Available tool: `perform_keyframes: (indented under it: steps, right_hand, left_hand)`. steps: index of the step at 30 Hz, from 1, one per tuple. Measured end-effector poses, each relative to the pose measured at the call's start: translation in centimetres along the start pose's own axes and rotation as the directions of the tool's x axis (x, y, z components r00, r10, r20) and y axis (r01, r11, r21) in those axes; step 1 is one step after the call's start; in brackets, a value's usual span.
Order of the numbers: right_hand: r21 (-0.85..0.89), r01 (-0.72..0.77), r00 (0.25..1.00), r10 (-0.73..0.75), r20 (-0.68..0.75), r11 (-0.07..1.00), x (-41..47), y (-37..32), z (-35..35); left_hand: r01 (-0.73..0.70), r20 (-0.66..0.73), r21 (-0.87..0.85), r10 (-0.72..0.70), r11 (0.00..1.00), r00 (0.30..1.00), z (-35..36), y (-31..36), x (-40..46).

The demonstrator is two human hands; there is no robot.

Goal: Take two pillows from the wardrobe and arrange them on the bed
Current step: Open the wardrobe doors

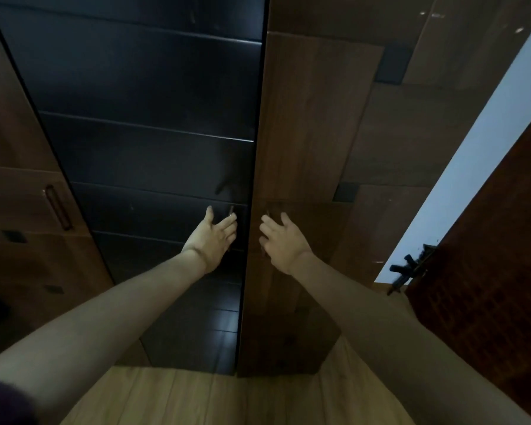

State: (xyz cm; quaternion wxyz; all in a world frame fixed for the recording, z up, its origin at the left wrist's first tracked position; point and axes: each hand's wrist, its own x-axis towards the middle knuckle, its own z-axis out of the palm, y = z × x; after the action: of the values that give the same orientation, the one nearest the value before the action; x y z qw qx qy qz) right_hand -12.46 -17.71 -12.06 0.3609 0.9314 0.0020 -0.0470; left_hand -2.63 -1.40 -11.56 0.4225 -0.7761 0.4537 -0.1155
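Two hands at frame centre: left hand (212,239) loose-fingered at the dark door's (141,133) handle, right hand (284,242) likewise at the brown door (307,133), neither visibly clasping, presumably poised to part the wardrobe; pillows unseen, presumably inside.

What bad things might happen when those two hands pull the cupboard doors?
1. The left hand and right hand sit close beside the gap where the black door meets the brown door; fingers might get pinched.
2. It is dim, so either grip could miss a handle.
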Motion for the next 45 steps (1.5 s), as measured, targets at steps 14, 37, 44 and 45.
perform_keyframes:
  steps: [14,37,44,45]
  right_hand:
    - [0.013,0.034,0.999,-0.033,-0.032,0.999,-5.8,-1.6,-0.7]
    - [-0.049,-0.236,0.97,0.238,0.04,0.97,-17.2,-7.1,-8.8]
    - [-0.391,-0.271,0.874,0.395,0.282,0.879,-17.4,-9.5,-6.4]
    - [-0.381,-0.298,0.858,0.421,0.294,0.875,-17.2,-9.9,-6.1]
  left_hand:
    - [0.104,0.092,0.042,-0.108,0.994,0.99,-1.0,3.9,-7.3]
    - [0.023,-0.4,-0.137,-0.076,0.99,0.913,-1.4,7.2,-17.6]
    - [0.141,-0.225,-0.073,-0.154,0.987,0.962,4.9,5.8,-18.7]
    - [0.153,-0.192,-0.074,-0.164,0.986,0.967,5.2,6.2,-19.1]
